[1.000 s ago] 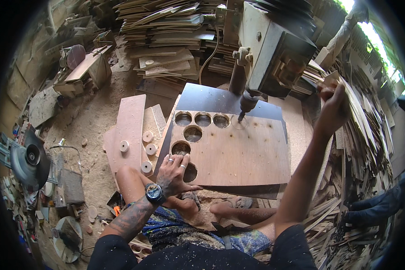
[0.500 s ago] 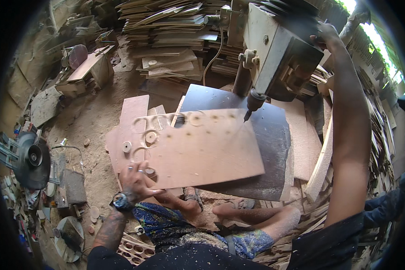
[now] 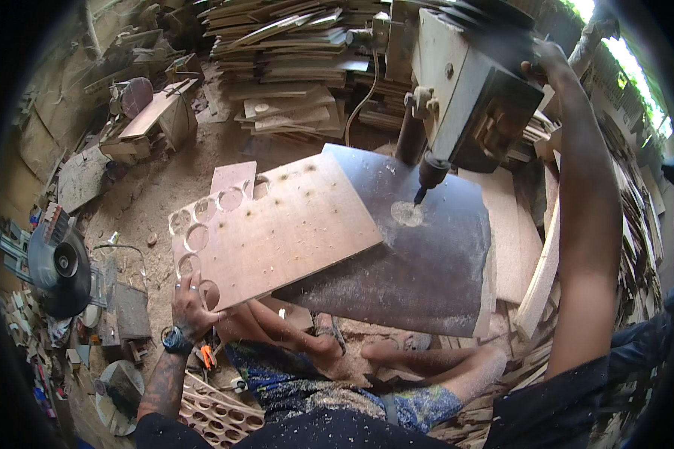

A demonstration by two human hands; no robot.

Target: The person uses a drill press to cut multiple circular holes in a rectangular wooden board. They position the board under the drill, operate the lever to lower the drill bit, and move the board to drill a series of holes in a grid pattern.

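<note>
My left hand (image 3: 193, 307), with a watch at the wrist, is closed on the near left corner of a plywood board (image 3: 299, 232). Round holes run along the board's left and far edges, and small dark marks dot its face. The board lies slantwise over a dark table plate (image 3: 397, 284), its left part reaching past the plate. Above a pale worn round spot (image 3: 407, 214) on the plate hangs the drill press's bit (image 3: 420, 195), apart from the board. High at the right of the drill press head (image 3: 464, 82), my right hand (image 3: 548, 63) curls round a handle, mostly hidden.
Stacked boards (image 3: 292, 60) stand behind the drill press. At left are a fan (image 3: 61, 258) and a small bench with a disc (image 3: 146, 112). A perforated wood offcut (image 3: 221, 411) and an orange-handled tool (image 3: 207, 356) lie near my left forearm. Wood strips (image 3: 636, 202) crowd the right side.
The board has moved left and turned, baring the worn spot under the bit. The round wooden discs seen in and beside its holes no longer show. My left hand moved left with it.
</note>
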